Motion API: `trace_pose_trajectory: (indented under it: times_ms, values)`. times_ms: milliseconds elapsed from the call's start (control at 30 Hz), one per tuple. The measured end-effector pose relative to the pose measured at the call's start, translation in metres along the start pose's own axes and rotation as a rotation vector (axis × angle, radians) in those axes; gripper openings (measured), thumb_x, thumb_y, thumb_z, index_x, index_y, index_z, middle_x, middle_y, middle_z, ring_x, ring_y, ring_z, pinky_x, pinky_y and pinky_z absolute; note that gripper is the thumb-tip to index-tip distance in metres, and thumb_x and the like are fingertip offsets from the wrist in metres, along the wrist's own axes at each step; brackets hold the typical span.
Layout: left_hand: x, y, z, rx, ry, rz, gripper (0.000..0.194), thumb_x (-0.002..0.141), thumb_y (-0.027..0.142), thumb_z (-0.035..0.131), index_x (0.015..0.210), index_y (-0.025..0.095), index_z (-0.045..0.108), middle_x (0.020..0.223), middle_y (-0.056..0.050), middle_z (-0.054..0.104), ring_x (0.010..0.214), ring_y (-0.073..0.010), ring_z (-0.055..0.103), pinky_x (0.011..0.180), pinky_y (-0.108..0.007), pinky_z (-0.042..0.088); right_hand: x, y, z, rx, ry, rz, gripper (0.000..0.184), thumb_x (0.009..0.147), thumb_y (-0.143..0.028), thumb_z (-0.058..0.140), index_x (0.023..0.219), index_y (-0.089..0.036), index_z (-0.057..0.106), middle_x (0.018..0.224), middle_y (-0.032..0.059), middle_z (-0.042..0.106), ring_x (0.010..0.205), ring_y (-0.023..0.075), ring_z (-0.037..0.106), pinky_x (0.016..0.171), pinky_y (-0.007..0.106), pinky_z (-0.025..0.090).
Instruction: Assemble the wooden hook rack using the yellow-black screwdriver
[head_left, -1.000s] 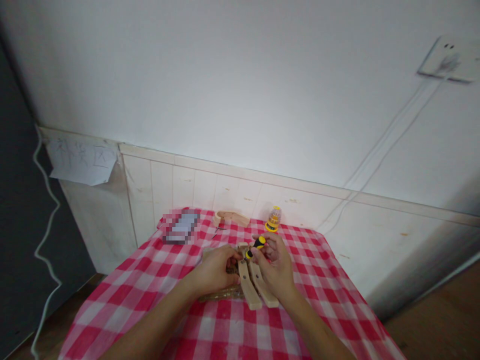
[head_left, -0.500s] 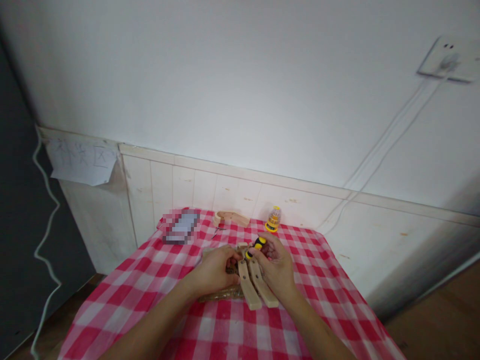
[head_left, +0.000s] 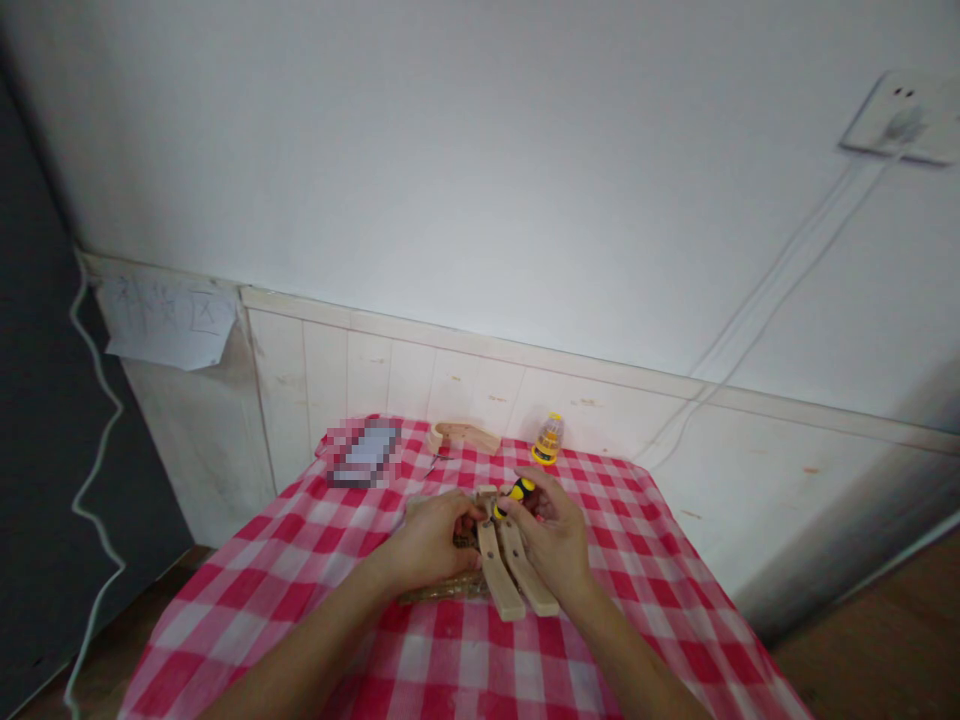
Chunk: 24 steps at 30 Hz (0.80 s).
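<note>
Screwdriver [head_left: 516, 495] turned a bit; btwn R fingers [head_left: 549, 483], nr wood pcs [head_left: 502, 582].

Screwdriver [head_left: 516, 494] in right hand [head_left: 553, 530]

A checked cloth [head_left: 450, 655] covers the surface [head_left: 637, 570]. On it stands a yellow container [head_left: 547, 441]; left of the container, a wooden piece [head_left: 480, 437], farther left a blurred slab [head_left: 367, 455]; nearer, a packet [head_left: 441, 590].

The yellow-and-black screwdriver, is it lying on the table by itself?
No, the right hand is holding the yellow-and-black screwdriver in its fingers, above the pale, curved wooden pieces.
</note>
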<state>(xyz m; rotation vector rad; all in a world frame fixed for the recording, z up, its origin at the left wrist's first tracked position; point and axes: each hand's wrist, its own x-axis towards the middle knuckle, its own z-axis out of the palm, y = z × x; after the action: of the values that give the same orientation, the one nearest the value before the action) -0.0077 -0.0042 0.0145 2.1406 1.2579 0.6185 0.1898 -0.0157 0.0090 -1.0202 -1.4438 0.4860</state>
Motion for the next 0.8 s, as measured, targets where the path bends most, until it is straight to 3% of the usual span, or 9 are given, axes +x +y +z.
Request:
trace_pose_trajectory:
  times_ms: [300, 633, 800]
  values:
    - [-0.0009, 0.0039, -0.0034, 0.004, -0.008, 0.002, 0.039, 0.067, 0.028, 0.078, 0.105, 0.022, 0.074, 0.101, -0.003, 0.076, 0.089, -0.0243, 0.068, 0.075, -0.03, 0.049, -0.0045, -0.003, -0.0079, -0.05, -0.114, -0.062, 0.037, 0.094, -0.034, 0.066, 0.13, -0.027, 0.069, 0.115, 0.0087, 0.077, 0.092, 0.0224, 0.075, 0.079, 0.035, 0.062]
    - [-0.0006, 0.0022, -0.0015, -0.052, -0.002, -0.006, 0.043, 0.065, 0.024, 0.077, 0.107, 0.022, 0.075, 0.103, -0.003, 0.076, 0.09, -0.0244, 0.069, 0.076, -0.031, 0.049, -0.0026, 0.0015, -0.0071, -0.074, -0.089, -0.039, 0.039, 0.093, -0.032, 0.067, 0.131, -0.025, 0.069, 0.102, 0.0065, 0.079, 0.089, 0.0223, 0.076, 0.081, 0.037, 0.063]
    - [-0.0009, 0.0029, -0.002, -0.028, 0.005, -0.001, 0.041, 0.065, 0.028, 0.079, 0.106, 0.023, 0.075, 0.101, -0.002, 0.076, 0.089, -0.0245, 0.068, 0.075, -0.031, 0.047, -0.0018, 0.001, -0.0048, -0.059, -0.023, -0.042, 0.036, 0.088, -0.033, 0.073, 0.123, -0.023, 0.072, 0.093, 0.0049, 0.078, 0.077, 0.0198, 0.074, 0.073, 0.034, 0.061]
